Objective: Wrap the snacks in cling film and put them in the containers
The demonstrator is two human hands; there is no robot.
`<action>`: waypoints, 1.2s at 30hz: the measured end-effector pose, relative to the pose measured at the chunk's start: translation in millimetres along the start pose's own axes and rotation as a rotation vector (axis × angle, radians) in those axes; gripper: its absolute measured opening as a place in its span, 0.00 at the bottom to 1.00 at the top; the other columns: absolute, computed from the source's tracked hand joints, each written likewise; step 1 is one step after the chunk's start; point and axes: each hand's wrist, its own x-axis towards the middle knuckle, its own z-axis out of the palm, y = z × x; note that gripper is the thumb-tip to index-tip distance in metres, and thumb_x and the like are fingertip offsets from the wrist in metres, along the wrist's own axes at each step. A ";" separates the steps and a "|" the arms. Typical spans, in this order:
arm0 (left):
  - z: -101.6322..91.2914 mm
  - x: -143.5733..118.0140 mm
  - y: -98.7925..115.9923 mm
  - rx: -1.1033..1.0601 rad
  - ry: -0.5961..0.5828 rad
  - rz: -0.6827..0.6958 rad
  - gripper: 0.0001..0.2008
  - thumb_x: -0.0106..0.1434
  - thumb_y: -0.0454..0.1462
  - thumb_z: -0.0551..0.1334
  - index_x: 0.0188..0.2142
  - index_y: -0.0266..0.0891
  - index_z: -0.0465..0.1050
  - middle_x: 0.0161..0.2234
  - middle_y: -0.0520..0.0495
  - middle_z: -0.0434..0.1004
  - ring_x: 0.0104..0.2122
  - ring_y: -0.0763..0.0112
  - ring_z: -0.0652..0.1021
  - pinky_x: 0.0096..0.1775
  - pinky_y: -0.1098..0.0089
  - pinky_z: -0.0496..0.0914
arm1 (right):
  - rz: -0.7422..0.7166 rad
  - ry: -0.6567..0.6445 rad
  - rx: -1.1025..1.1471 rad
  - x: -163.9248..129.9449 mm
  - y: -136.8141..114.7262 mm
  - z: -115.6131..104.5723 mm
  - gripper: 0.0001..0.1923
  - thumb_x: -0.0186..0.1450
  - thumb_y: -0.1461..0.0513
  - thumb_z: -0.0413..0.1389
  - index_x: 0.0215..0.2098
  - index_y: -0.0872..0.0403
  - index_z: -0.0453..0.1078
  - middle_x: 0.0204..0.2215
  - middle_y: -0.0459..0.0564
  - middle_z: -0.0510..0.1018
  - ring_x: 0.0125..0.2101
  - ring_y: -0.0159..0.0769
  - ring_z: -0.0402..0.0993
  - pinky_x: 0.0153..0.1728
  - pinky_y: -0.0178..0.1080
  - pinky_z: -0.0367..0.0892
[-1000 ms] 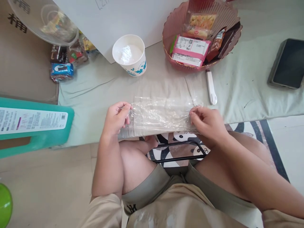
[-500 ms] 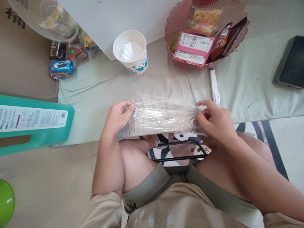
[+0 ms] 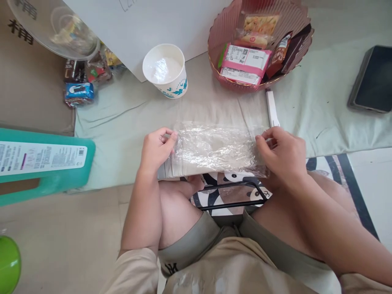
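Observation:
A clear, crinkled plastic bag (image 3: 216, 147) is spread between my two hands above the front edge of the cloth-covered surface. My left hand (image 3: 158, 148) pinches its left end between thumb and forefinger. At the other end, my right hand (image 3: 283, 153) is closed on the plastic, thumb against forefinger. Just beyond the right hand lies a white-handled cutter (image 3: 272, 108). A white paper cup (image 3: 178, 86) with blue leaf prints stands past the bag, with something clear and shiny inside.
A pink ribbed bowl (image 3: 214, 53) holds several wrapped snacks. Packaged snacks (image 3: 79, 94) lie at the back left, near a green jug (image 3: 88, 159) with a label. A dark box-shaped device (image 3: 373, 77) sits at the right. Below is a black metal bar (image 3: 232, 205).
The bag looks slacker and more crinkled than before. My right hand has moved slightly right, and its forefinger has curled in onto the plastic.

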 end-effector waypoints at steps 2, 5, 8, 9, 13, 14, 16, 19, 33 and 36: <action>3.9 2.5 -0.2 0.010 0.033 0.030 0.08 0.64 0.43 0.63 0.32 0.41 0.74 0.14 0.58 0.67 0.16 0.75 0.65 0.26 0.71 0.62 | -0.008 0.039 -0.026 1.5 4.6 2.5 0.04 0.63 0.58 0.58 0.31 0.48 0.67 0.22 0.44 0.72 0.23 0.37 0.68 0.29 0.41 0.62; 11.4 10.4 -2.3 0.051 0.142 0.102 0.06 0.61 0.41 0.66 0.36 0.41 0.75 0.20 0.57 0.69 0.21 0.73 0.69 0.31 0.70 0.65 | -0.057 0.124 -0.122 5.0 10.7 8.2 0.07 0.63 0.60 0.58 0.41 0.48 0.71 0.34 0.50 0.78 0.29 0.40 0.72 0.31 0.43 0.64; 16.5 22.2 -8.5 0.162 0.231 0.212 0.13 0.56 0.35 0.68 0.43 0.41 0.77 0.32 0.52 0.75 0.27 0.72 0.72 0.37 0.68 0.69 | -0.158 0.172 -0.205 8.4 13.9 13.7 0.16 0.64 0.63 0.57 0.50 0.47 0.72 0.48 0.56 0.77 0.40 0.47 0.74 0.38 0.49 0.69; 16.7 25.2 -10.8 0.199 0.245 0.259 0.17 0.55 0.33 0.69 0.45 0.41 0.77 0.35 0.51 0.76 0.29 0.71 0.72 0.39 0.67 0.70 | -0.190 0.169 -0.220 8.9 14.1 14.8 0.17 0.64 0.65 0.55 0.51 0.47 0.72 0.50 0.57 0.76 0.43 0.49 0.74 0.41 0.51 0.69; 12.9 17.1 -8.4 0.212 0.374 0.517 0.16 0.56 0.28 0.67 0.45 0.40 0.77 0.41 0.47 0.76 0.33 0.70 0.74 0.42 0.65 0.72 | -0.291 0.192 -0.273 6.1 11.1 14.6 0.19 0.65 0.69 0.53 0.50 0.45 0.74 0.54 0.58 0.75 0.52 0.55 0.71 0.49 0.58 0.66; 12.9 9.2 -3.2 0.194 0.420 0.621 0.14 0.57 0.28 0.66 0.44 0.41 0.76 0.41 0.47 0.77 0.34 0.70 0.75 0.41 0.66 0.72 | -0.319 0.211 -0.281 4.6 9.7 14.0 0.19 0.65 0.70 0.53 0.48 0.45 0.75 0.54 0.57 0.76 0.54 0.56 0.71 0.49 0.59 0.66; 17.3 -10.7 11.7 0.172 0.438 0.870 0.12 0.61 0.27 0.63 0.42 0.41 0.75 0.37 0.49 0.78 0.36 0.69 0.78 0.41 0.67 0.73 | -0.404 0.219 -0.271 1.5 7.0 13.6 0.18 0.66 0.71 0.52 0.46 0.45 0.76 0.53 0.55 0.78 0.56 0.55 0.72 0.52 0.58 0.65; 34.7 -37.7 34.2 0.269 0.115 1.064 0.09 0.65 0.31 0.63 0.45 0.40 0.75 0.43 0.46 0.83 0.46 0.62 0.82 0.50 0.61 0.75 | -0.574 0.088 -0.228 -1.7 5.0 17.6 0.19 0.67 0.72 0.52 0.48 0.45 0.76 0.53 0.52 0.81 0.59 0.52 0.73 0.57 0.56 0.65; 68.4 -43.4 30.2 0.390 -0.314 1.082 0.15 0.74 0.35 0.56 0.52 0.43 0.80 0.59 0.45 0.81 0.63 0.56 0.77 0.67 0.43 0.65 | -0.471 0.086 0.198 12.8 18.7 -3.5 0.20 0.62 0.70 0.52 0.47 0.47 0.77 0.53 0.53 0.82 0.56 0.50 0.79 0.60 0.58 0.71; 55.9 -39.1 28.3 -0.028 -0.404 1.021 0.15 0.75 0.40 0.55 0.50 0.44 0.82 0.55 0.43 0.84 0.62 0.58 0.78 0.68 0.47 0.65 | -0.395 0.168 0.450 15.3 28.7 -10.0 0.20 0.60 0.70 0.52 0.45 0.47 0.77 0.51 0.51 0.83 0.55 0.48 0.79 0.62 0.56 0.71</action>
